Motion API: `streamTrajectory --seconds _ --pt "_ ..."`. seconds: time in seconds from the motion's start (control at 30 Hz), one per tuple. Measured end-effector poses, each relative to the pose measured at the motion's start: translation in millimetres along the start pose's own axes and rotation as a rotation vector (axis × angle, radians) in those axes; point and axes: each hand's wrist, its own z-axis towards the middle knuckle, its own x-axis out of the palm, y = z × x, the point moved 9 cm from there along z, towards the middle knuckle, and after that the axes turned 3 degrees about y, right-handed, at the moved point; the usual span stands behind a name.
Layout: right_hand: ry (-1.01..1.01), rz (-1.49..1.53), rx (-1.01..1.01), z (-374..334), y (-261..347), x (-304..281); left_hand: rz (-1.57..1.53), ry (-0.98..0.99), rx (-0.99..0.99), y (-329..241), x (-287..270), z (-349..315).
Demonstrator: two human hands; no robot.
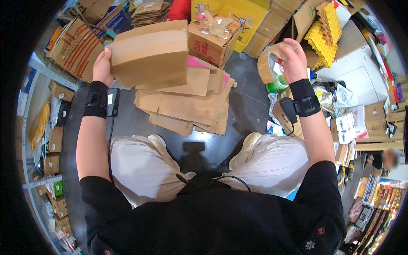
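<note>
My left hand (102, 68) grips the left end of a brown cardboard box (151, 63), which is held up in front of me, slightly tilted. A paler band runs across its upper side. Most of the left fingers are hidden behind the box. On the other side, my right hand (295, 62) is closed around a wide roll of brown packing tape (265, 68), raised and apart from the box. Below the box, a stack of flattened cardboard sheets (182, 104) lies on the dark floor between my hands, with a bit of pink showing.
Beyond the sheets stands a printed carton (212, 46) with scraps on top, beside a yellow box (253, 12). Yellow egg trays (325, 38) lean at the far right. Shelving (40, 185) with small parcels lines the left. A person (384, 160) is at the right edge.
</note>
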Motion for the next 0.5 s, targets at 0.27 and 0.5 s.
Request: streamTrajectory --seconds 0.27,0.5 --pt "0.072 -0.043 0.064 0.6 -11.1 15.0 0.023 0.055 -0.039 1.2 7.2 -2.1" --pt "0.279 -0.101 0.138 6.4 -29.9 27.6 0.056 0.049 -0.056 5.8 13.1 -6.7"
